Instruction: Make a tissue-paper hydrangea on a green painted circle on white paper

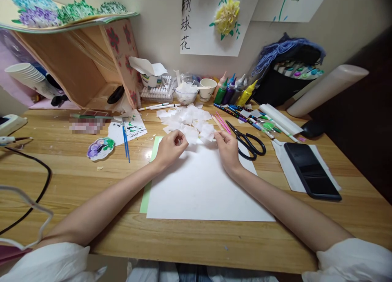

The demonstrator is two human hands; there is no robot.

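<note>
My left hand (171,149) hovers over the far left part of a large white paper sheet (202,192), its thumb and fingers curled together. Whatever may be between those fingertips is too small to make out. My right hand (228,151) pinches the edge of a thin white tissue paper piece (207,131) with thumb and forefinger. Just beyond both hands lies a loose pile of white tissue paper pieces (180,116). Black-handled scissors (246,139) rest beside my right hand, partly hidden behind it. A green sheet (145,202) shows under the white one's left edge.
A paint palette (100,148) and blue brushes (125,141) lie at left. Behind the pile stand a bowl (186,95), a paper cup (207,90) and several paint bottles (234,90). A phone (312,169) lies at right. Cables (45,184) run along the left.
</note>
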